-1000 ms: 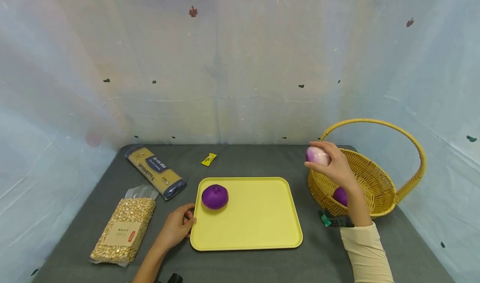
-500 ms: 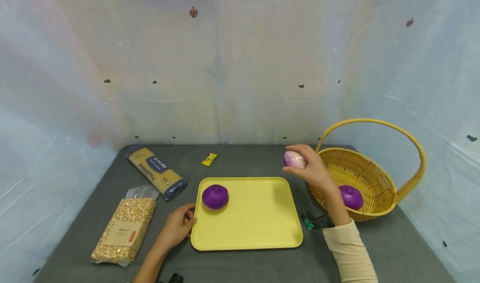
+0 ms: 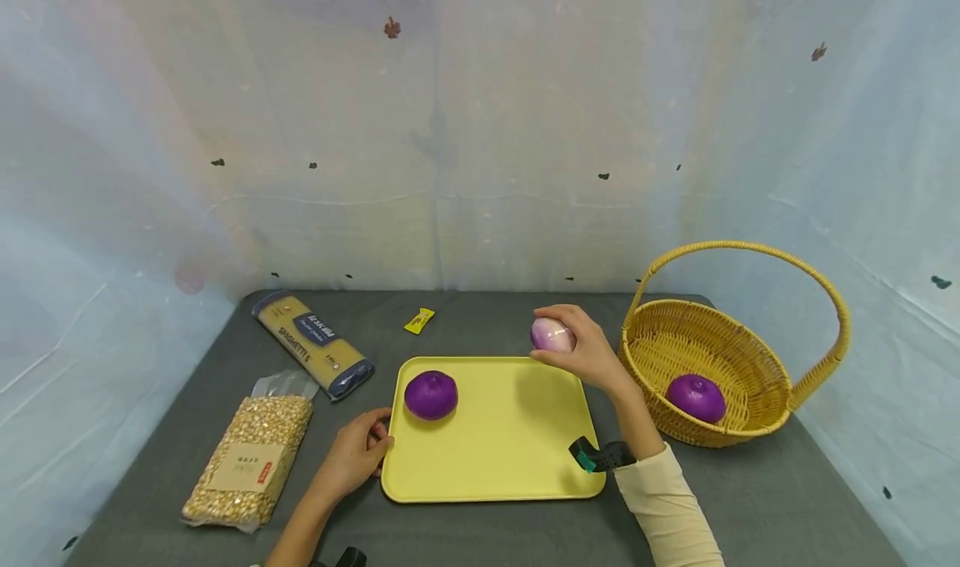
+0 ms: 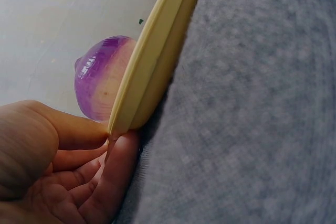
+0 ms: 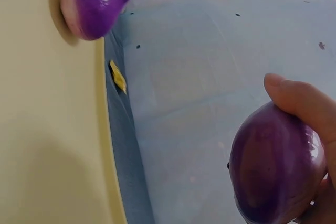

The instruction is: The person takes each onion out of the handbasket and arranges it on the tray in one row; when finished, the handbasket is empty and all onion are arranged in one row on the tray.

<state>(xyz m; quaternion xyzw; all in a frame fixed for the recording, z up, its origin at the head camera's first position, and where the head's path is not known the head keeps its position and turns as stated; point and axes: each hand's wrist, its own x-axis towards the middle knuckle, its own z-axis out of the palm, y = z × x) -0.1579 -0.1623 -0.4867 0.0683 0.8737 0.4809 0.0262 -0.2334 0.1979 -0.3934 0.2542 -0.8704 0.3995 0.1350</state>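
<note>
My left hand (image 3: 357, 450) pinches the left rim of a yellow tray (image 3: 495, 467); in the left wrist view the thumb lies at the rim's top and a finger (image 4: 113, 177) beneath it. A purple onion (image 3: 431, 395) rests on the tray's upper left part. Above the tray's upper right edge, my right hand (image 3: 588, 352) holds a second onion (image 3: 552, 335), purple and whitish, between thumb and fingers. That held onion (image 5: 275, 166) looks dark purple in the right wrist view. A third purple onion (image 3: 696, 398) lies inside the wicker basket (image 3: 750, 342) on the right.
The basket's tall arched handle (image 3: 840, 317) rises at the right. A spaghetti pack (image 3: 311, 342) and a bag of corn kernels (image 3: 247, 463) lie on the left of the grey tabletop (image 3: 495, 534). Behind the tray is a small yellow packet (image 3: 418, 320).
My right hand has carried its onion leftward and slightly down, from over the basket to above the tray's upper right edge. The left hand has stayed at the tray's rim.
</note>
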